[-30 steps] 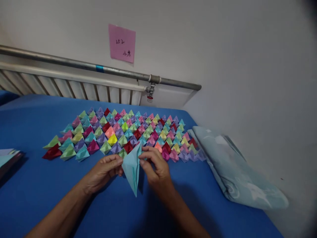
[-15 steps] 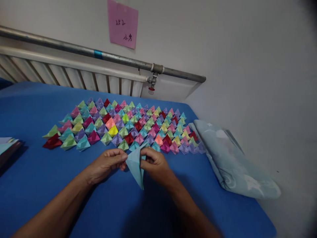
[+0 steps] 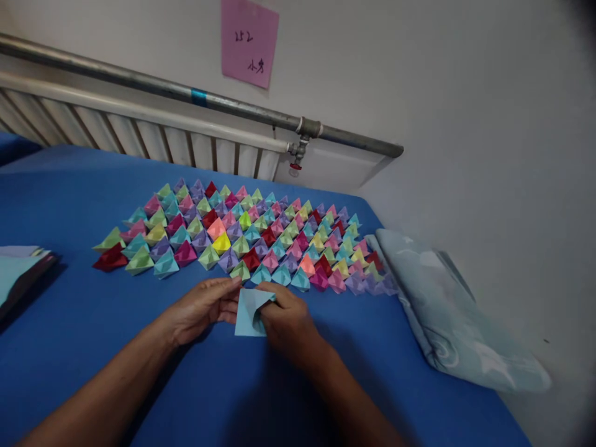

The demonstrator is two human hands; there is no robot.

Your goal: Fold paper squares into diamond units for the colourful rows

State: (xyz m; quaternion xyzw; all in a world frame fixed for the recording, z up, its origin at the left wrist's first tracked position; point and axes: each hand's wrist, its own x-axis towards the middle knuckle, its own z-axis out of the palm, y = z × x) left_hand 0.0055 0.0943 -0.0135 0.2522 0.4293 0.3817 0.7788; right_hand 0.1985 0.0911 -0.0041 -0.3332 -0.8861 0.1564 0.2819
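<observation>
A light blue piece of folded paper (image 3: 246, 313) is held above the blue surface, showing a squarish face with a flap bent inward. My right hand (image 3: 288, 316) grips its right side, fingers curled into the fold. My left hand (image 3: 205, 310) is at the paper's left edge, thumb stretched out and apart from the fingers. Whether those fingertips touch the paper I cannot tell. Just beyond my hands, small folded paper boats (image 3: 241, 246) in many colours stand in close rows.
A stack of coloured paper (image 3: 18, 270) lies at the left on the blue surface (image 3: 93, 335). On the right is a folded pale blue-green cloth (image 3: 447, 304). Behind run a radiator (image 3: 153, 139) and a metal pipe (image 3: 139, 77), with a pink note (image 3: 250, 43) on the wall.
The light blue paper has gone from a pointed, hanging shape to a squarish one. My left thumb and fingers, earlier pinching its left corner, have parted. The view has shifted slightly.
</observation>
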